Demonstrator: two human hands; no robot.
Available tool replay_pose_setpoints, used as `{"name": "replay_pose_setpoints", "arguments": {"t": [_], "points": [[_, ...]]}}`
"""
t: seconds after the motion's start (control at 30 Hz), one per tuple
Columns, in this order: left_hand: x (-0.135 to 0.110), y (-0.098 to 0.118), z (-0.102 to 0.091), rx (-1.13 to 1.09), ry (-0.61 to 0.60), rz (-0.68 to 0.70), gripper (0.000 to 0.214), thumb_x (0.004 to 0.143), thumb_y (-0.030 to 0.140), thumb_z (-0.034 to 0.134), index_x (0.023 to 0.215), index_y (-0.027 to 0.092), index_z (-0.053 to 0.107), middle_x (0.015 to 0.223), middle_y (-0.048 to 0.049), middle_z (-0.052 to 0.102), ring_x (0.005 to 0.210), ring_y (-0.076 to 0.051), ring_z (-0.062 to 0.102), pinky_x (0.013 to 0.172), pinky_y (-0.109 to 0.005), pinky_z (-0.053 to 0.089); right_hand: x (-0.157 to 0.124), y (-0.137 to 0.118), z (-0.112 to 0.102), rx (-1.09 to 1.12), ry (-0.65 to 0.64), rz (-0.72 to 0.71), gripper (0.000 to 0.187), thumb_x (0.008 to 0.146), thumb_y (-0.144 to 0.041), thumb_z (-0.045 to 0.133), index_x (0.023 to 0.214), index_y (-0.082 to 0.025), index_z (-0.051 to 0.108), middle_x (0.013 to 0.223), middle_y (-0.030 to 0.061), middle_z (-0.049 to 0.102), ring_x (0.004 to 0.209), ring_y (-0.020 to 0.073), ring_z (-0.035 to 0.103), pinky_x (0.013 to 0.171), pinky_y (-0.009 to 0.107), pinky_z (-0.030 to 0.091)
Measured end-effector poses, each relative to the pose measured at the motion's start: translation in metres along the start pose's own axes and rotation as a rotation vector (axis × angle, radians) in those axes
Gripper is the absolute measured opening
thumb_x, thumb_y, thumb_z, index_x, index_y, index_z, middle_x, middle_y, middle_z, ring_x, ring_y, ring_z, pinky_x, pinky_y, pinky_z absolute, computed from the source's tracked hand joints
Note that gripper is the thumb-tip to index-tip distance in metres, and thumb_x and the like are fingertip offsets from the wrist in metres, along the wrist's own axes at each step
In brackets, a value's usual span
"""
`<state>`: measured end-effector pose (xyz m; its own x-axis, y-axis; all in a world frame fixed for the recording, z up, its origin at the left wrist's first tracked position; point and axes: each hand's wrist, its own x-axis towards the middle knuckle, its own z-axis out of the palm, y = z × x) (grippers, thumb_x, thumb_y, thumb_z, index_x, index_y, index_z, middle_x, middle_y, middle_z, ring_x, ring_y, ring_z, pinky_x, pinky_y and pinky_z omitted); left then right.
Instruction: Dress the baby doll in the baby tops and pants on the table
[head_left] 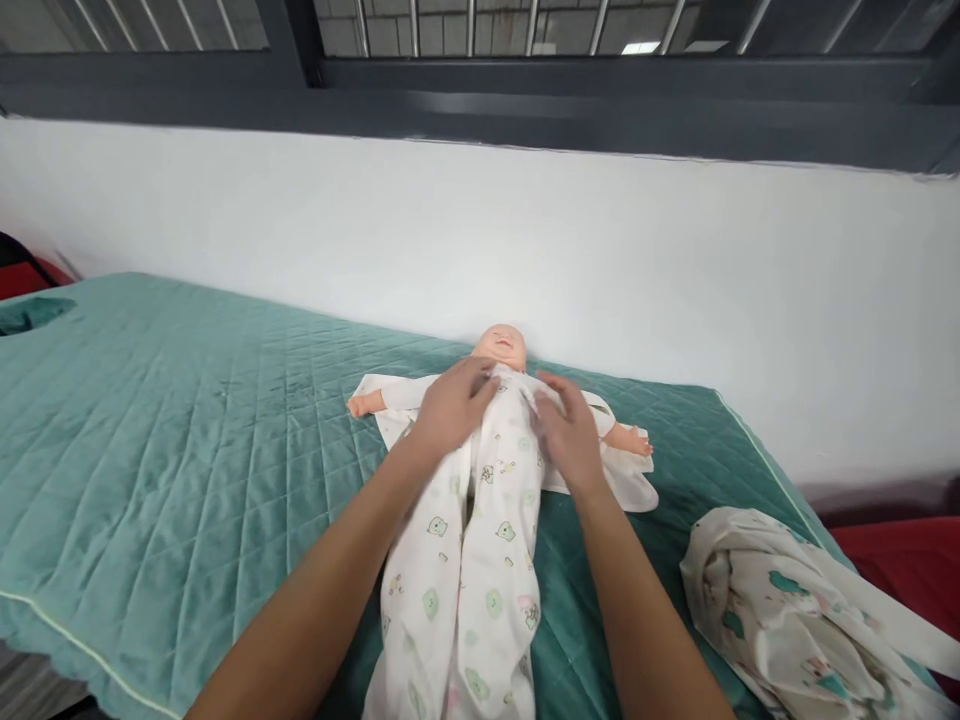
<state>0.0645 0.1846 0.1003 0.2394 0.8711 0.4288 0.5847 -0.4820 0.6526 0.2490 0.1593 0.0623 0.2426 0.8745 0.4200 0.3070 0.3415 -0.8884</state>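
Observation:
A baby doll [501,345] lies on its back on a green quilted mattress [187,430], head toward the wall, arms spread out. It wears a white printed garment [480,540] that runs toward me. My left hand [452,403] rests on the doll's chest at its left side, fingers curled down on the cloth. My right hand [568,432] lies flat on the chest's other side, fingers stretched toward the neck. Neither hand clearly grips anything.
A crumpled white printed cloth [787,610] lies on the mattress at the right, near its edge. A white wall [675,300] runs behind the bed under a dark window frame. Red surfaces show at the far left [22,275] and lower right [907,570].

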Motion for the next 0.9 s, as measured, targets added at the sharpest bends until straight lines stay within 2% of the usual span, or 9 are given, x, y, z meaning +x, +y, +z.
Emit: {"name": "replay_pose_setpoints", "arguments": {"t": [0.07,0.13,0.2,0.3,0.57,0.77,0.9], "points": [[-0.015,-0.022,-0.005,-0.189,0.036,-0.05,0.032,0.097,0.041,0.048,0.122,0.025,0.06,0.133,-0.0043,0.063,0.125,-0.022,0.057,0.108,-0.035,0.044,-0.006,-0.007,0.015,0.013,-0.124,0.015,0.038,0.088,-0.044,0.063,0.121,-0.026,0.064,0.137,0.0055,0.061,0.131,0.0249,0.051,0.116,0.045,0.036],[-0.02,-0.035,-0.005,-0.292,0.028,-0.116,0.034,0.094,0.043,0.053,0.122,0.024,0.06,0.136,-0.0052,0.061,0.127,-0.021,0.055,0.109,-0.033,0.043,-0.009,-0.01,0.02,0.035,-0.203,0.043,0.046,0.086,-0.048,0.066,0.127,-0.029,0.061,0.145,0.004,0.055,0.138,0.0254,0.046,0.118,0.045,0.033],[-0.018,-0.038,-0.003,-0.332,0.005,-0.17,0.034,0.093,0.043,0.056,0.121,0.024,0.06,0.135,-0.006,0.06,0.127,-0.021,0.055,0.109,-0.033,0.042,-0.008,-0.011,0.018,0.04,-0.266,0.069,0.055,0.083,-0.05,0.071,0.132,-0.031,0.058,0.149,0.0024,0.051,0.142,0.026,0.041,0.12,0.045,0.031],[-0.011,-0.036,-0.001,-0.344,-0.019,-0.175,0.032,0.09,0.041,0.061,0.117,0.024,0.061,0.133,-0.0064,0.061,0.125,-0.021,0.055,0.109,-0.033,0.041,-0.005,-0.012,0.011,0.034,-0.328,0.083,0.062,0.081,-0.05,0.075,0.136,-0.032,0.054,0.154,0.0016,0.045,0.145,0.0261,0.036,0.123,0.046,0.027],[-0.007,-0.034,-0.003,-0.248,-0.027,-0.162,0.022,0.088,0.041,0.065,0.1,0.023,0.06,0.134,-0.0068,0.059,0.128,-0.022,0.052,0.11,-0.036,0.039,-0.004,-0.013,0.01,-0.058,-0.358,0.146,0.072,0.073,-0.05,0.082,0.134,-0.031,0.05,0.154,0.0054,0.042,0.143,0.0288,0.037,0.121,0.049,0.029],[-0.007,-0.031,-0.001,-0.119,0.036,-0.036,0.016,0.088,0.032,0.065,0.081,0.021,0.055,0.128,-0.0065,0.061,0.128,-0.023,0.05,0.112,-0.039,0.037,-0.004,-0.012,0.009,-0.077,-0.348,0.144,0.065,0.07,-0.046,0.084,0.126,-0.029,0.056,0.141,0.0054,0.052,0.13,0.0278,0.049,0.112,0.046,0.04],[-0.01,-0.03,-0.001,-0.032,0.037,0.057,0.019,0.093,0.033,0.06,0.079,0.021,0.055,0.127,-0.0076,0.062,0.126,-0.024,0.051,0.11,-0.04,0.04,-0.004,-0.014,0.009,-0.039,-0.342,0.127,0.06,0.068,-0.042,0.085,0.122,-0.03,0.06,0.14,0.0037,0.055,0.132,0.0283,0.048,0.111,0.046,0.041]]}}
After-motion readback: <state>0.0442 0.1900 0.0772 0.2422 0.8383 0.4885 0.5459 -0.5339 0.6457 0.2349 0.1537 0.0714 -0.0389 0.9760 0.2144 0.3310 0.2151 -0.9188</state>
